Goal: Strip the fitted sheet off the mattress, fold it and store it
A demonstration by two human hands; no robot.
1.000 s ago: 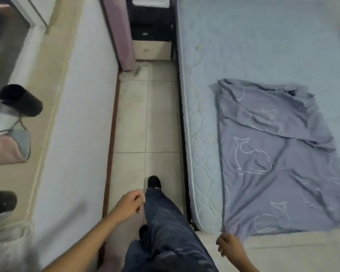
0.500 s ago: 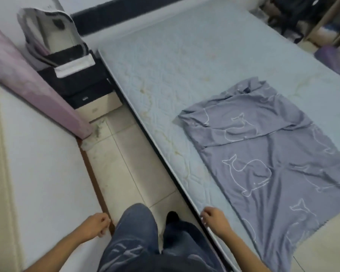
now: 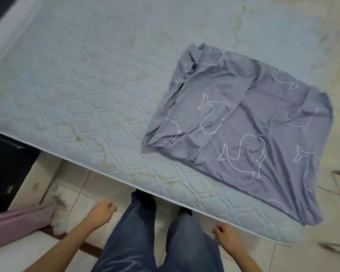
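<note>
The sheet lies on the mattress, right side.

Home bedroom, bare quilted mattress, tiled floor
</note>
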